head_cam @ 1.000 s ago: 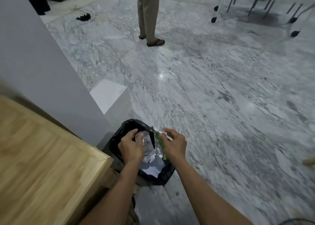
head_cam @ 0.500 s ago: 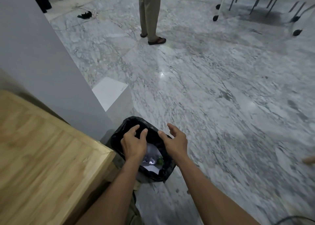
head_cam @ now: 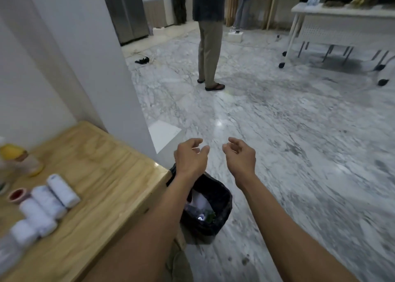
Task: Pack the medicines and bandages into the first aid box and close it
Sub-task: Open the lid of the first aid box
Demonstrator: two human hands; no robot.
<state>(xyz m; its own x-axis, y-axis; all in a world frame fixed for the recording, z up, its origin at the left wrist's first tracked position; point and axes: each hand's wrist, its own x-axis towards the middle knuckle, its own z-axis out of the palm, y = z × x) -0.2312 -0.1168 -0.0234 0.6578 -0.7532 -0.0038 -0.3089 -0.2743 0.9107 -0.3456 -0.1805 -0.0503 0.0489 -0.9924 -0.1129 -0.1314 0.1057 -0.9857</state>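
My left hand (head_cam: 190, 158) and my right hand (head_cam: 240, 156) hover empty above the floor, fingers loosely curled and apart, just over a bin lined with a black bag (head_cam: 220, 200). Crumpled wrappers (head_cam: 201, 209) lie inside the bin. On the wooden table (head_cam: 102, 175) at the left lie several white bandage rolls (head_cam: 62, 191), blurred, beside a roll of tape with a red core (head_cam: 18, 194) and a yellow-capped bottle (head_cam: 15, 155). No first aid box is in view.
A white pillar (head_cam: 102, 68) stands behind the table's corner. A person in khaki trousers (head_cam: 208, 53) stands on the marble floor ahead. A white wheeled table (head_cam: 342, 25) is at the far right. A white box (head_cam: 164, 132) sits at the pillar's foot.
Both hands let the wrappers fall into the bin, then rose out of it and opened. The view has tilted up and left, bringing the table's bandage rolls into sight.
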